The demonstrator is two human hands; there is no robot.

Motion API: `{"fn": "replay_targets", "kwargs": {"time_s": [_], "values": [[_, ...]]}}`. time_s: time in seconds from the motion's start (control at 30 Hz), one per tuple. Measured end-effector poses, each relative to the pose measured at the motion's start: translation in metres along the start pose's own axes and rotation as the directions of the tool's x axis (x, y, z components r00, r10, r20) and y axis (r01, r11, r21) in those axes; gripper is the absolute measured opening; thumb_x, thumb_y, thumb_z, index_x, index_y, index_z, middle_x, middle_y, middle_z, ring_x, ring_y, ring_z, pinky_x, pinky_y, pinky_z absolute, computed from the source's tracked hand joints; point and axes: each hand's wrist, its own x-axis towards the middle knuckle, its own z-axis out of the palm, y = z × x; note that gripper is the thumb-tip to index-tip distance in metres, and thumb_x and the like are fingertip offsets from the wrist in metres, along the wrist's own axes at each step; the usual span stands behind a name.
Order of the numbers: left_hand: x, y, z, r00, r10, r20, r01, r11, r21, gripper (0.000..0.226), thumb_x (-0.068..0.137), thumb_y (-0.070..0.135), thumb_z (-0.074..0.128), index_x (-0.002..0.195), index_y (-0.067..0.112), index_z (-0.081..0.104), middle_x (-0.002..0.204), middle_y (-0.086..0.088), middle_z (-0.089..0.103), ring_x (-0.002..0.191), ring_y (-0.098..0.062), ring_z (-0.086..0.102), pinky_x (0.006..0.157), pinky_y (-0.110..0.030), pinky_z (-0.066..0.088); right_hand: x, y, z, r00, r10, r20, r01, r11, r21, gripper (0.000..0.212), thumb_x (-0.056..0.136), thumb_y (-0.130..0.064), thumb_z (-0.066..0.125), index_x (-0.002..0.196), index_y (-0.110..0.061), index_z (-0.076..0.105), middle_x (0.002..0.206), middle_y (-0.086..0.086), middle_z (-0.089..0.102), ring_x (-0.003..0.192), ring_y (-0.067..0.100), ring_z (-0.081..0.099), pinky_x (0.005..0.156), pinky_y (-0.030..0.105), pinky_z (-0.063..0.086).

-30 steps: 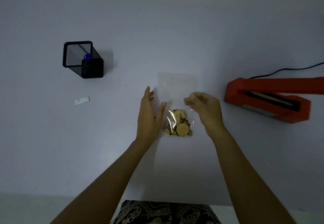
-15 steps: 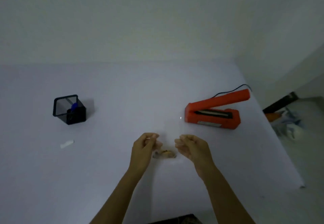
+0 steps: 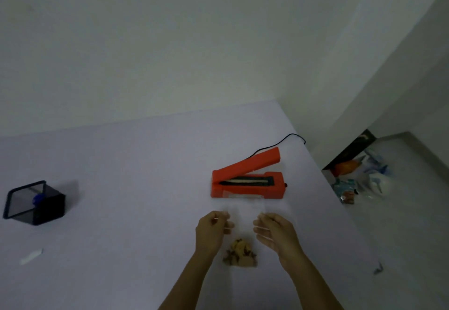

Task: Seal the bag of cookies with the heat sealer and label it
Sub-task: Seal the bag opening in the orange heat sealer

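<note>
Pale lavender table [image 3: 136, 164] fills the lower half of the view under a blank white wall, dimly lit. At far left a black mesh pen holder [image 3: 34, 202] lies tipped toward the camera with a blue-capped pen [image 3: 38, 198] inside, probably kept there for writing the label; just nearer, a small white label strip [image 3: 31, 256] lies flat and untouched, so labelling looks not yet begun. Toward the middle, the left hand [image 3: 212, 230] is curled narrow, fingers pinched on the left edge of a clear plastic bag [image 3: 243, 212], and the cookies [image 3: 240, 252] sit heaped at the bag's near end, between the two wrists, on or just over the table. The right hand [image 3: 275, 232] pinches the opposite edge with loosely bent fingers. Holding both sides this way seems meant to stretch the open mouth flat and keep the cookies clear of the seam. That mouth, faint and blurred, reaches toward the front of the orange heat sealer [image 3: 246, 182], whose arm stands raised above the dark sealing strip, ready to take it; whether the film touches the sealer is unclear. Its black cord [image 3: 284, 138] trails off the table's far right edge, and beyond that clutter [image 3: 359, 178] lies on the floor.
</note>
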Motion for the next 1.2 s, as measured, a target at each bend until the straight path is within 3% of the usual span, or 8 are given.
{"fn": "replay_targets", "kwargs": {"time_s": [0.13, 0.33, 0.5, 0.67, 0.87, 1.03, 1.13, 1.2], "values": [[0.022, 0.006, 0.041, 0.996, -0.081, -0.025, 0.081, 0.996, 0.027, 0.018, 0.092, 0.017, 0.055, 0.088, 0.01, 0.072, 0.079, -0.005, 0.073, 0.07, -0.016, 0.07, 0.057, -0.015, 0.051, 0.043, -0.016, -0.026, 1.0, 0.026, -0.001, -0.026, 0.999, -0.047, 0.018, 0.09, -0.02, 0.064, 0.097, -0.003, 0.067, 0.095, 0.012, 0.074, 0.092, 0.026, 0.07, 0.082, 0.035, 0.056], [0.035, 0.017, 0.048, 0.993, -0.068, -0.101, 0.072, 0.997, 0.035, 0.022, 0.095, 0.027, 0.053, 0.084, 0.017, 0.069, 0.078, -0.002, 0.073, 0.072, -0.016, 0.067, 0.066, -0.023, 0.051, 0.059, -0.026, -0.019, 0.999, 0.027, 0.023, -0.025, 0.998, -0.061, 0.015, 0.091, -0.019, 0.063, 0.098, -0.007, 0.067, 0.096, 0.01, 0.074, 0.091, 0.024, 0.069, 0.077, 0.033, 0.057], [0.05, 0.014, 0.056, 0.98, -0.116, -0.162, 0.125, 0.991, 0.045, 0.024, 0.094, 0.025, 0.054, 0.08, 0.013, 0.07, 0.078, -0.003, 0.072, 0.077, -0.02, 0.069, 0.078, -0.035, 0.056, 0.074, -0.03, -0.016, 0.997, 0.054, 0.058, -0.049, 0.995, -0.086, 0.015, 0.09, -0.019, 0.063, 0.097, -0.006, 0.066, 0.093, 0.01, 0.074, 0.088, 0.023, 0.069, 0.08, 0.036, 0.058], [0.054, 0.015, 0.058, 0.982, -0.121, -0.148, 0.121, 0.993, -0.01, 0.024, 0.091, 0.03, 0.06, 0.086, 0.008, 0.071, 0.08, -0.003, 0.072, 0.076, -0.02, 0.07, 0.075, -0.033, 0.056, 0.079, -0.032, -0.014, 0.994, 0.07, 0.085, -0.062, 0.994, -0.091, 0.015, 0.091, -0.018, 0.061, 0.096, -0.004, 0.066, 0.09, 0.009, 0.074, 0.082, 0.019, 0.068, 0.085, 0.041, 0.056], [0.062, 0.013, 0.056, 0.979, -0.146, -0.14, 0.147, 0.989, -0.005, 0.023, 0.091, 0.026, 0.061, 0.078, 0.01, 0.071, 0.079, -0.006, 0.072, 0.076, -0.025, 0.069, 0.076, -0.037, 0.056, 0.085, -0.033, -0.014, 0.993, 0.068, 0.094, -0.057, 0.992, -0.115, 0.014, 0.091, -0.018, 0.061, 0.096, -0.006, 0.066, 0.094, 0.011, 0.074, 0.083, 0.021, 0.069, 0.085, 0.043, 0.057], [0.062, 0.016, 0.057, 0.976, -0.164, -0.142, 0.165, 0.986, -0.004, 0.023, 0.091, 0.027, 0.06, 0.079, 0.01, 0.07, 0.079, -0.005, 0.072, 0.073, -0.022, 0.068, 0.07, -0.029, 0.054, 0.087, -0.033, -0.015, 0.993, 0.081, 0.09, -0.066, 0.985, -0.158, 0.017, 0.09, -0.025, 0.063, 0.092, -0.008, 0.067, 0.092, 0.012, 0.074, 0.079, 0.021, 0.069, 0.082, 0.042, 0.058], [0.062, 0.018, 0.057, 0.976, -0.165, -0.14, 0.166, 0.986, -0.003, 0.024, 0.092, 0.026, 0.059, 0.079, 0.008, 0.07, 0.077, -0.005, 0.071, 0.07, -0.02, 0.067, 0.064, -0.024, 0.051, 0.08, -0.041, -0.014, 0.993, -0.096, -0.065, 0.064, 0.921, -0.385, 0.031, 0.089, -0.042, 0.059, 0.082, -0.012, 0.066, 0.076, 0.004, 0.07, 0.069, 0.018, 0.066, 0.067, 0.036, 0.057], [0.062, 0.019, 0.056, 0.976, -0.162, -0.145, 0.166, 0.986, 0.015, 0.025, 0.092, 0.026, 0.059, 0.076, 0.01, 0.069, 0.075, -0.003, 0.071, 0.068, -0.018, 0.066, 0.063, -0.023, 0.05, 0.069, -0.056, -0.014, 0.917, -0.333, -0.218, 0.197, 0.856, -0.478, 0.034, 0.092, -0.046, 0.053, 0.084, -0.014, 0.062, 0.07, -0.004, 0.064, 0.063, 0.014, 0.063, 0.053, 0.025, 0.047]]}}
